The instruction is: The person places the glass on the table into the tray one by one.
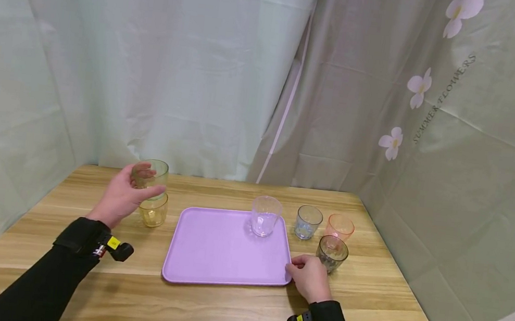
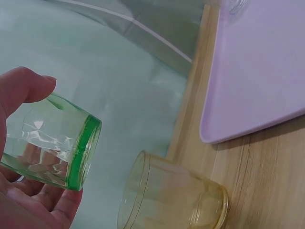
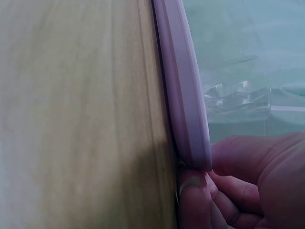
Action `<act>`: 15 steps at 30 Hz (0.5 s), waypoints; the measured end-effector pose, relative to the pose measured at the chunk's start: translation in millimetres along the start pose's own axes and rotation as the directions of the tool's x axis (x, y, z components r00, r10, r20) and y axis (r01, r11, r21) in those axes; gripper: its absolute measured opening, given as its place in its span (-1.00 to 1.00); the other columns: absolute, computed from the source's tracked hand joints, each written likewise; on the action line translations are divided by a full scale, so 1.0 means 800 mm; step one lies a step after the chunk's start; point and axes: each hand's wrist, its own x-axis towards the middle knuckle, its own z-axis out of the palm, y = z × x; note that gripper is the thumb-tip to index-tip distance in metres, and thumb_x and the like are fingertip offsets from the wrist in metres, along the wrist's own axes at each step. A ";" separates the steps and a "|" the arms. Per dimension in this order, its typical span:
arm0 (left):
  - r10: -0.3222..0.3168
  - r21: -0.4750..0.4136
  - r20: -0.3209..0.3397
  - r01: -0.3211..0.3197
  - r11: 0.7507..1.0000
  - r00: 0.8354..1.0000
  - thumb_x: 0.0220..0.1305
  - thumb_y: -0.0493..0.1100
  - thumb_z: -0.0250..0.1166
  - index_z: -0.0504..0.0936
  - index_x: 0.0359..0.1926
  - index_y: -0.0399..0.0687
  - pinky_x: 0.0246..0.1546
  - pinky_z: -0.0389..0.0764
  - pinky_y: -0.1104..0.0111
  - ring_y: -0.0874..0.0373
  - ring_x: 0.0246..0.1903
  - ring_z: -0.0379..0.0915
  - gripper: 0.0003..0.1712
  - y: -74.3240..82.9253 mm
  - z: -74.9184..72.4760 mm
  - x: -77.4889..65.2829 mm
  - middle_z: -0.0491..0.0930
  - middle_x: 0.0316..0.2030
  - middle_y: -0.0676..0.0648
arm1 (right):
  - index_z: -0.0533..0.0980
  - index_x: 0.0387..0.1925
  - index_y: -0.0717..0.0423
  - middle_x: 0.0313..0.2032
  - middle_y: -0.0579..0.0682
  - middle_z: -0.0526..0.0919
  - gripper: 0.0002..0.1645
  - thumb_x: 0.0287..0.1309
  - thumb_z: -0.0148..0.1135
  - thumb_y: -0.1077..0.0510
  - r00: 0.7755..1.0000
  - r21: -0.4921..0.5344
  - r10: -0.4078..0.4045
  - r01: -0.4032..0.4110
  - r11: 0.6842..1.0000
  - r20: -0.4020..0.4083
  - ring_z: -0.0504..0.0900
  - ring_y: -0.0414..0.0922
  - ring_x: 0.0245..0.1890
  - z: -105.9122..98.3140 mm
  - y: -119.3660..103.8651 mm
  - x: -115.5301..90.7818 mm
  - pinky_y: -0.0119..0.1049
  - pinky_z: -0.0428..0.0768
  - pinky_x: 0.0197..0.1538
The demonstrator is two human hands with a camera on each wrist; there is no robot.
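Note:
My left hand grips a green glass, thumb on one side and fingers around the other, lifted above the table. Just below it, a yellow glass stands upright on the wood, left of the purple tray. At the tray's near right corner my right hand pinches the rim, thumb on top and fingers under the edge, as the right wrist view shows. On the tray, toward its far right corner, stands a clear glass.
Right of the tray stand a blue-grey glass, an orange-pink glass and a dark grey glass, the last close beside my right hand. Curtains hang behind the wooden table and along both sides.

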 end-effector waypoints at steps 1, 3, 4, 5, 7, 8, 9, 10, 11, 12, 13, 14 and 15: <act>-0.001 -0.002 0.004 0.001 1.000 1.000 0.50 0.10 0.46 0.06 0.74 -0.17 0.20 0.42 0.33 -0.30 0.53 0.27 0.09 0.001 0.002 0.001 0.33 0.59 -0.36 | 0.78 -0.13 0.28 -0.26 0.07 0.82 -0.78 0.34 0.50 0.17 1.000 -0.001 -0.003 0.003 1.000 0.000 0.65 -0.10 -0.31 0.000 0.000 0.000 -0.25 0.63 -0.26; -0.004 -0.009 0.013 0.004 1.000 1.000 0.50 0.10 0.47 0.05 0.74 -0.16 0.22 0.43 0.31 -0.29 0.52 0.28 0.09 0.002 0.005 0.002 0.33 0.59 -0.35 | 0.78 -0.13 0.27 -0.26 0.07 0.82 -0.78 0.34 0.51 0.16 1.000 0.001 0.000 0.000 1.000 0.000 0.65 -0.10 -0.31 0.000 -0.001 0.000 -0.25 0.63 -0.26; -0.003 -0.011 0.018 0.003 1.000 1.000 0.49 0.10 0.47 0.05 0.74 -0.16 0.24 0.43 0.29 -0.29 0.53 0.27 0.09 0.002 0.007 0.003 0.33 0.59 -0.35 | 0.78 -0.13 0.27 -0.26 0.07 0.82 -0.78 0.34 0.51 0.16 1.000 0.001 0.000 0.000 1.000 0.000 0.65 -0.10 -0.31 0.000 0.000 0.000 -0.25 0.63 -0.26; -0.003 -0.011 0.020 0.003 1.000 1.000 0.49 0.10 0.47 0.05 0.75 -0.15 0.26 0.44 0.27 -0.29 0.53 0.27 0.09 0.003 0.008 0.004 0.33 0.59 -0.34 | 0.78 -0.13 0.27 -0.26 0.07 0.82 -0.78 0.34 0.51 0.16 1.000 0.000 -0.001 0.001 1.000 0.000 0.65 -0.10 -0.31 0.000 -0.001 0.000 -0.25 0.63 -0.26; -0.001 -0.012 0.023 0.002 1.000 1.000 0.49 0.10 0.48 0.06 0.75 -0.15 0.28 0.44 0.23 -0.30 0.54 0.27 0.10 0.004 0.011 0.006 0.34 0.59 -0.34 | 0.78 -0.13 0.27 -0.27 0.06 0.82 -0.78 0.33 0.51 0.17 1.000 0.000 -0.002 0.002 1.000 -0.001 0.65 -0.10 -0.32 0.000 0.000 0.000 -0.26 0.62 -0.27; -0.001 -0.014 0.025 0.002 1.000 1.000 0.48 0.10 0.48 0.06 0.75 -0.14 0.28 0.44 0.22 -0.31 0.54 0.26 0.10 0.004 0.012 0.006 0.34 0.59 -0.34 | 0.78 -0.13 0.27 -0.27 0.06 0.82 -0.78 0.33 0.51 0.17 1.000 0.000 -0.002 0.002 1.000 -0.002 0.65 -0.10 -0.32 -0.001 0.000 0.000 -0.26 0.62 -0.27; -0.001 -0.014 0.023 0.001 1.000 1.000 0.48 0.11 0.48 0.06 0.74 -0.14 0.28 0.44 0.21 -0.31 0.54 0.27 0.10 0.004 0.014 0.007 0.34 0.59 -0.33 | 0.77 -0.13 0.27 -0.27 0.06 0.82 -0.78 0.33 0.51 0.17 1.000 0.001 -0.004 0.004 1.000 -0.002 0.65 -0.10 -0.32 -0.001 0.000 0.000 -0.26 0.62 -0.27; -0.002 -0.016 0.024 0.002 1.000 1.000 0.48 0.11 0.48 0.07 0.74 -0.14 0.28 0.44 0.20 -0.32 0.54 0.26 0.10 0.004 0.015 0.008 0.34 0.59 -0.34 | 0.77 -0.13 0.27 -0.27 0.06 0.81 -0.78 0.33 0.51 0.17 1.000 0.001 -0.005 0.005 1.000 -0.003 0.65 -0.10 -0.32 0.000 0.000 0.000 -0.26 0.62 -0.27; -0.001 -0.017 0.024 0.002 1.000 1.000 0.48 0.10 0.48 0.07 0.74 -0.14 0.28 0.45 0.19 -0.32 0.54 0.27 0.09 0.005 0.016 0.008 0.34 0.59 -0.34 | 0.77 -0.14 0.28 -0.27 0.06 0.81 -0.79 0.33 0.51 0.17 1.000 0.000 -0.007 0.007 1.000 -0.003 0.65 -0.10 -0.32 0.000 0.000 0.000 -0.26 0.62 -0.27; -0.002 -0.023 0.026 0.003 1.000 1.000 0.48 0.10 0.48 0.07 0.74 -0.14 0.28 0.45 0.18 -0.33 0.54 0.27 0.09 0.006 0.017 0.008 0.34 0.59 -0.34 | 0.77 -0.14 0.28 -0.28 0.06 0.81 -0.79 0.33 0.51 0.17 1.000 -0.001 -0.010 0.010 1.000 -0.004 0.65 -0.11 -0.32 0.000 0.000 0.000 -0.26 0.62 -0.27; -0.002 -0.024 0.027 0.003 1.000 1.000 0.48 0.10 0.48 0.06 0.74 -0.14 0.29 0.45 0.16 -0.33 0.54 0.27 0.09 0.006 0.019 0.008 0.34 0.59 -0.34 | 0.77 -0.14 0.28 -0.28 0.06 0.81 -0.79 0.33 0.51 0.17 1.000 -0.002 -0.013 0.013 1.000 -0.004 0.65 -0.11 -0.32 0.000 0.000 0.000 -0.26 0.62 -0.27; -0.003 -0.029 0.030 0.004 1.000 1.000 0.48 0.10 0.48 0.06 0.74 -0.14 0.31 0.45 0.14 -0.33 0.54 0.27 0.09 0.007 0.020 0.008 0.34 0.59 -0.34 | 0.77 -0.14 0.28 -0.28 0.06 0.81 -0.79 0.33 0.51 0.17 1.000 -0.002 -0.015 0.015 1.000 -0.005 0.65 -0.11 -0.32 0.000 0.000 0.000 -0.26 0.62 -0.27; -0.003 -0.030 0.030 0.004 1.000 1.000 0.48 0.10 0.48 0.07 0.74 -0.14 0.32 0.46 0.11 -0.32 0.54 0.27 0.09 0.008 0.021 0.008 0.35 0.58 -0.34 | 0.77 -0.14 0.27 -0.28 0.06 0.81 -0.79 0.33 0.51 0.18 1.000 -0.003 -0.017 0.017 1.000 -0.006 0.65 -0.11 -0.32 0.000 0.000 0.000 -0.26 0.62 -0.27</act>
